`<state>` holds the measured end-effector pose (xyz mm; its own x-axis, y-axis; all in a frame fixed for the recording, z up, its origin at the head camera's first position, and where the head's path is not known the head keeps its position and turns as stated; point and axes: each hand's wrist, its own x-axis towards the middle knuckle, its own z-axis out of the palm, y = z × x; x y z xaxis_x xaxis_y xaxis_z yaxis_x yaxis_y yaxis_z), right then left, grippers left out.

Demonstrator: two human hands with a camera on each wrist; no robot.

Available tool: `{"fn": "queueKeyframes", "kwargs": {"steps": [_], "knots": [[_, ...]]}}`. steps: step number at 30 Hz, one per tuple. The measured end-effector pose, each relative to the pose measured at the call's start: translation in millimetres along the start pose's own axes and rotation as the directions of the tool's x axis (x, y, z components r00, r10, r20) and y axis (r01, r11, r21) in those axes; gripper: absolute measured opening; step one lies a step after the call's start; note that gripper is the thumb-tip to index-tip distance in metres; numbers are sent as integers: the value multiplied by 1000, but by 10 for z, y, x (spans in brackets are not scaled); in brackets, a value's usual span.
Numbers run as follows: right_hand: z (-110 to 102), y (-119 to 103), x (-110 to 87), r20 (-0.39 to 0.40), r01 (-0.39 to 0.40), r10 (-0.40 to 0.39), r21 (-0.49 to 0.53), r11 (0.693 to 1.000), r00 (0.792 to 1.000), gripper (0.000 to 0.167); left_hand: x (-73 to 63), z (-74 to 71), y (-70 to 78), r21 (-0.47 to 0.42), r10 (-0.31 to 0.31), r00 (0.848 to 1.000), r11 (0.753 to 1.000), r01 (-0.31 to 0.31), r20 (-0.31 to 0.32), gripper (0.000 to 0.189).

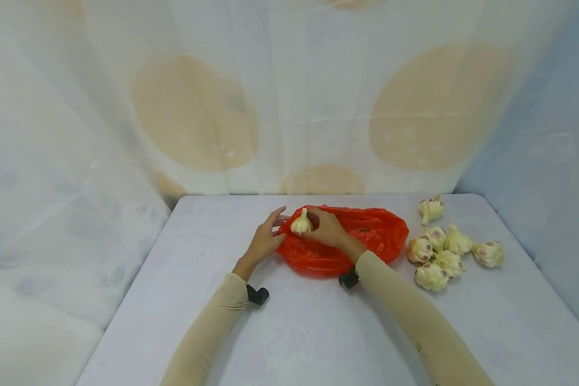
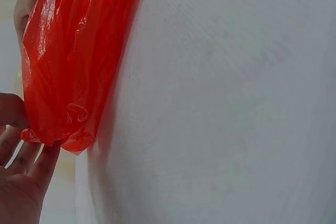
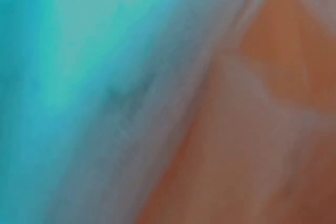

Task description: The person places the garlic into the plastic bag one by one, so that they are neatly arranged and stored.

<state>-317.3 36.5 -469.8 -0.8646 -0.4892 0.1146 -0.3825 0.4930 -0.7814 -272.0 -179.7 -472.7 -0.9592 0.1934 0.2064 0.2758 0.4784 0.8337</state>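
A red plastic bag (image 1: 318,262) lies on the table with its mouth spread wide. My right hand (image 1: 330,230) reaches over the bag's left part and pinches a garlic bulb (image 1: 301,224), stem upward. At the bag's left end, my left hand (image 1: 265,236) holds the rim. In the left wrist view, the thumb and fingers of that hand (image 2: 21,182) are on either side of the gathered red plastic (image 2: 68,77). The bag's inside is mostly hidden. The right wrist view is too blurred to make out the hand or bulb.
Right of the bag lies a loose group of several garlic bulbs (image 1: 447,262), with one bulb (image 1: 431,209) farther back and another (image 1: 488,254) at the right. The white table (image 1: 299,332) meets a patterned cloth (image 1: 313,128) behind and at both sides.
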Motion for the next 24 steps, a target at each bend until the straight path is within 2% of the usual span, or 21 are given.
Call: {"fn": "queueKeyframes", "kwargs": {"steps": [8, 17, 24], "knots": [[-1, 21, -3, 1, -12, 12, 17, 1000, 1000, 57, 8, 8, -23, 0, 12, 1000, 1000, -12, -3, 73], [-5, 44, -20, 10, -60, 60, 44, 997, 998, 63, 12, 14, -25, -2, 12, 1000, 1000, -12, 5, 74], [-14, 50, -14, 2, -50, 50, 40, 998, 999, 63, 5, 12, -6, 4, 6, 1000, 1000, -6, 3, 73]]}}
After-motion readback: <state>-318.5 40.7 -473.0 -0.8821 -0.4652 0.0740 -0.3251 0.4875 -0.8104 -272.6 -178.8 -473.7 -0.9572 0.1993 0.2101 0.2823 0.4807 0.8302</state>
